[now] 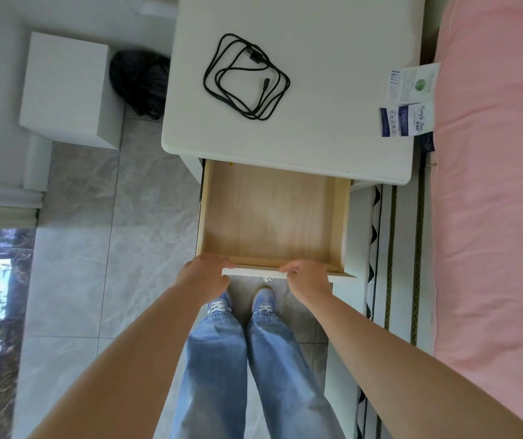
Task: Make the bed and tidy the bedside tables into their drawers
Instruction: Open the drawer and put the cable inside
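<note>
Gripping drawer (272,213) front, fingers (219,259) seemingly curled over

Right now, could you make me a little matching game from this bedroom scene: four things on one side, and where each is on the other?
Things:
1. black cable
2. sachets
3. drawer
4. black bag

Places:
A. on the floor left of the bedside table
B. coiled mid-top of the table
C. pulled out, gripped by both hands
D. at the table's bed-side edge

Pairs: 1-B, 2-D, 3-C, 4-A

My arms (146,346) are bare, no sleeves. I wear loose light-blue jeans (253,375) and blue sneakers (264,301) with white laces.
</note>
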{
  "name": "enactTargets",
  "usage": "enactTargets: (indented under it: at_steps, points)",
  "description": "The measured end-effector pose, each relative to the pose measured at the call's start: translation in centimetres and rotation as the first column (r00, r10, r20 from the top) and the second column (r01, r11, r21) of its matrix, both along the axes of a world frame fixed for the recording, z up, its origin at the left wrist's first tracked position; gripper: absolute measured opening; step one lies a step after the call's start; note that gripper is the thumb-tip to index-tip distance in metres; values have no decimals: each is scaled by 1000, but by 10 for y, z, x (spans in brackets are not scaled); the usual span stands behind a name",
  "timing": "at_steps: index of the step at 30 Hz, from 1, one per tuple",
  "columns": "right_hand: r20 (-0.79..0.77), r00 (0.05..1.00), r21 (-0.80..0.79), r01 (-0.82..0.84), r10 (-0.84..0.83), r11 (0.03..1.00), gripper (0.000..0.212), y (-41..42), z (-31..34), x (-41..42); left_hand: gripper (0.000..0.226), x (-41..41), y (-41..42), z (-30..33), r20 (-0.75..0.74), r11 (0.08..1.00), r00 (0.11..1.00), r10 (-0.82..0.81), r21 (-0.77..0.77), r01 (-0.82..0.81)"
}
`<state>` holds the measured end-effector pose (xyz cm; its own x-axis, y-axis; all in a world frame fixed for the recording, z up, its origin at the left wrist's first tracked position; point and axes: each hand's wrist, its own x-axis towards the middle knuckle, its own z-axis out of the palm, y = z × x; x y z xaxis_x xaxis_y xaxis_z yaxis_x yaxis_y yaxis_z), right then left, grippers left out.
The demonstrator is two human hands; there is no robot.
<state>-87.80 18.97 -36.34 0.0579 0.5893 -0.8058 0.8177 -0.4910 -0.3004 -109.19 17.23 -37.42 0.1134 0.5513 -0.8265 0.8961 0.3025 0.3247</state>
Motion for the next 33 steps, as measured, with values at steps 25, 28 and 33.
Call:
enactTargets:
  at_steps: [25, 28, 33]
  points:
    - [-378, 747, -113, 549, -547, 828, 39, -30, 14, -10, 71, 15, 205, 29, -288, 619, 957, 37, 758, 204]
    - [-354, 763, -112, 540, -541, 834, 41, -36, 10, -4, 60, 15, 211, 27, -319, 627, 948, 12, 740, 241]
    - [-372, 761, -97, 537, -531, 838, 42, -24, 15, -2, 30, 11, 208, 30, -352, 592, 934, -54, 742, 314]
